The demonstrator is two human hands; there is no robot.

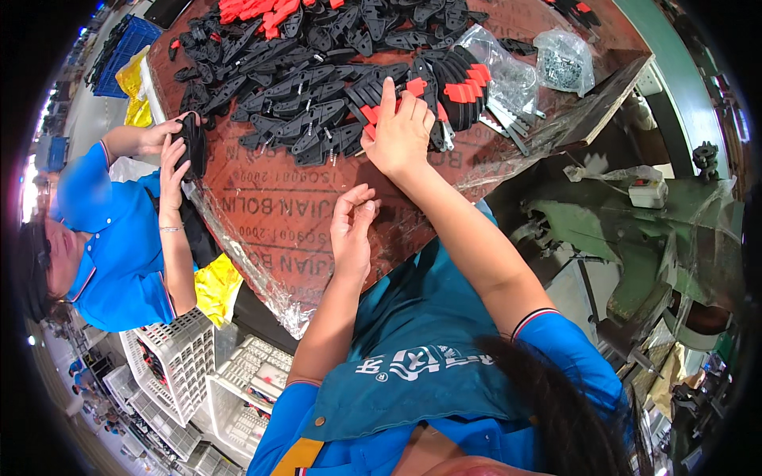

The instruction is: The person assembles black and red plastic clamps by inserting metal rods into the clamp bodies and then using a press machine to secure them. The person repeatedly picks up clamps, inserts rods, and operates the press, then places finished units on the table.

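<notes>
Lays the right hand (401, 131) flat on the row of black-and-red clips (444, 87) toward the board's (278, 214) right edge, fingers nearly straight, closed on nothing. Holds the left hand (353, 230) loosely spread over bare board near the front edge, seemingly empty. Judged light, stiff plastic, springy and prone to toppling: best pinched across the black bodies, not the red tips. Crowded behind by the pile of black clips (302, 87), on the right by clear bags (540, 63); open room only frontward.
</notes>
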